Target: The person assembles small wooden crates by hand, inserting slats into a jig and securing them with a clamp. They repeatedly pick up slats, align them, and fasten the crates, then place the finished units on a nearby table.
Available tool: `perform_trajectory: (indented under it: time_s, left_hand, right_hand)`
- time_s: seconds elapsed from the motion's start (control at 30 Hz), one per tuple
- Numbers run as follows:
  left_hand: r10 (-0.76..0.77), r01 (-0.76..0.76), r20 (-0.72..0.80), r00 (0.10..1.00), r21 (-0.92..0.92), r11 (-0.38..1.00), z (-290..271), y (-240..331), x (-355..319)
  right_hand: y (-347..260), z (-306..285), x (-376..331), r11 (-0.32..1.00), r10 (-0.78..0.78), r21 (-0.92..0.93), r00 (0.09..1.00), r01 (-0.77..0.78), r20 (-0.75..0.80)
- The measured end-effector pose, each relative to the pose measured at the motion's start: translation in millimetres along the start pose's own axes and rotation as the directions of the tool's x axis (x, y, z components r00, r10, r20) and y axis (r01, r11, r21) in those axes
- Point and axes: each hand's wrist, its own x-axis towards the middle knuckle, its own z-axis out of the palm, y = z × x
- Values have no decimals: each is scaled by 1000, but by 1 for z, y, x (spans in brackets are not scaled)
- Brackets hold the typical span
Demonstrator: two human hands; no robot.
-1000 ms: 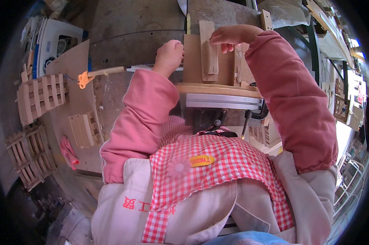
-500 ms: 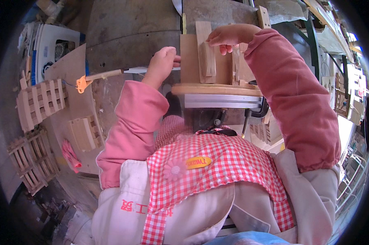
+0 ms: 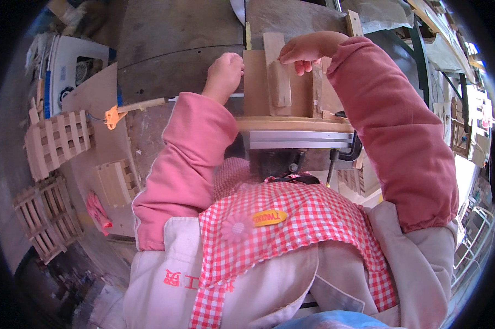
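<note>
On a brown board point(image 3: 255, 82) at the bench lies a long flat wooden strip point(image 3: 275, 44), with a shorter rounded wooden block point(image 3: 281, 85) on top of it. My right hand point(image 3: 307, 49) reaches in from the right, thumb and forefinger closed at the far end of that block; its other fingers curl beneath the palm. Left of the board is my left hand point(image 3: 225, 74), fingers curled at the board's left edge. What those fingers hold, if anything, is hidden. Just below that hand runs a thin light rod, extending from a wooden handle point(image 3: 146, 104).
A wooden rail and metal bar point(image 3: 299, 140) edge the bench before me, with a black clamp point(image 3: 354, 148) at right. An orange clip-like piece point(image 3: 113, 117) is by the handle. Slatted wooden pieces point(image 3: 61, 137) and a pink glove point(image 3: 98, 213) lie left.
My left hand has moved slightly away from me and to the right, its fingers more curled. My right hand stays at the wooden block. The view has shifted a little.
</note>
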Motion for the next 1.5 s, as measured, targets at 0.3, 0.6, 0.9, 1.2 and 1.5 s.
perform_trajectory:
  time_s: [0.3, 0.6, 0.9, 1.2, 1.5]
  left_hand:
    - [-141, 171, 139, 980, -233, 957, -12, -3, -11]
    - [-70, 91, 150, 986, -132, 987, -9, -9, 2]
    - [-147, 175, 124, 981, -259, 950, -6, 0, -54]
    - [-235, 272, 196, 952, -189, 944, 0, -12, -81]
    - [-242, 348, 344, 907, -288, 892, -15, -40, -75]
  right_hand:
    - [-11, 9, -9, 998, 14, -60, 997, -19, -75]
    - [-8, 18, -15, 1000, -9, 8, 989, 10, -151]
    - [-6, 16, -10, 997, -73, -30, 987, 70, -145]
    - [1, 18, -4, 991, -136, -34, 975, 132, -174]
    - [-7, 42, -11, 991, -124, -82, 930, 102, -346]
